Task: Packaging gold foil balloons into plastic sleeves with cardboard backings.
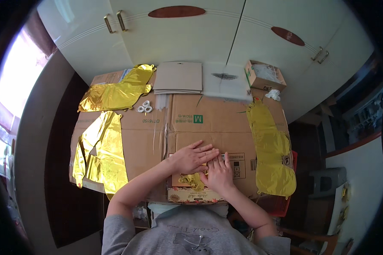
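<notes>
My L hand [194, 159] & R hand [219, 175] lie flat, fingers overlapping, nothing visibly gripped, prob. to keep the gold foil [190, 182] partly under them smooth, w/ the box [195, 195] just nearer me.

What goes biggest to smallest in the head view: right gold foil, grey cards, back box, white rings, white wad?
1. Right gold foil
2. Grey cards
3. Back box
4. White rings and white wad: too alike to rank
</notes>
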The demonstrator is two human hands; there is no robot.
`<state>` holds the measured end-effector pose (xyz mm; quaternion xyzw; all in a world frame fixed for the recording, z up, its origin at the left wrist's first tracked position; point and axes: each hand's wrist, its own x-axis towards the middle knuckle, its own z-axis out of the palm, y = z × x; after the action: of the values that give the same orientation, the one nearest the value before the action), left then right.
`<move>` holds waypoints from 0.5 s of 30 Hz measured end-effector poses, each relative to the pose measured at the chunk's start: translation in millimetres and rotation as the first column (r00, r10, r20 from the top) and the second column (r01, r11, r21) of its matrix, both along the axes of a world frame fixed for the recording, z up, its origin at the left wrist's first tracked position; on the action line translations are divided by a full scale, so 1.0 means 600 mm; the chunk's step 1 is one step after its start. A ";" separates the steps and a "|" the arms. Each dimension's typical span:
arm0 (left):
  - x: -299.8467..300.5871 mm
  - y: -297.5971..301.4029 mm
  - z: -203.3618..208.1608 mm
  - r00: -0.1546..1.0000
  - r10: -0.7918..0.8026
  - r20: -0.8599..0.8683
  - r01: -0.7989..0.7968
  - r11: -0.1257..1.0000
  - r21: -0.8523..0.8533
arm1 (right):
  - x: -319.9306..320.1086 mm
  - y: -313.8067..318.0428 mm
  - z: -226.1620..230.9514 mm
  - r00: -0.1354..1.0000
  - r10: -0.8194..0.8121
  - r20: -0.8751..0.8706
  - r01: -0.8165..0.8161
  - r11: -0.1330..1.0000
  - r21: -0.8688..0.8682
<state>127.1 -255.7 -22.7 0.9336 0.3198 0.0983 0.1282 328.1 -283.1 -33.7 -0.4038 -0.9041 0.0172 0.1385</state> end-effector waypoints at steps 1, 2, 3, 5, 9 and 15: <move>0.002 0.000 -0.005 1.000 0.006 -0.012 -0.006 1.000 0.005 | 0.001 -0.001 0.000 1.000 0.002 -0.016 -0.002 1.000 0.000; 0.002 -0.001 -0.008 1.000 0.013 -0.025 -0.013 1.000 0.010 | 0.006 -0.005 0.002 1.000 -0.013 -0.011 0.013 1.000 0.014; 0.003 -0.002 -0.010 0.999 0.023 -0.036 -0.023 1.000 0.015 | 0.013 -0.009 0.007 1.000 -0.023 -0.003 0.023 0.999 0.028; 0.007 -0.002 -0.008 0.994 0.010 -0.111 -0.004 0.999 0.054 | 0.033 -0.027 0.020 0.999 0.022 -0.038 -0.022 1.000 0.008; 0.011 -0.004 -0.005 0.991 0.000 -0.134 0.008 0.998 0.059 | 0.081 -0.095 0.063 0.950 0.303 -0.069 -0.309 0.943 -0.119; 0.008 -0.005 0.003 0.994 -0.014 -0.113 0.026 0.995 0.101 | 0.113 -0.119 0.041 0.921 0.384 -0.062 -0.387 0.920 -0.058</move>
<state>132.0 -258.4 -21.0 0.9461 0.3117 0.0609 0.0629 396.2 -354.2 -8.9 -0.2222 -0.9611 0.0854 0.1404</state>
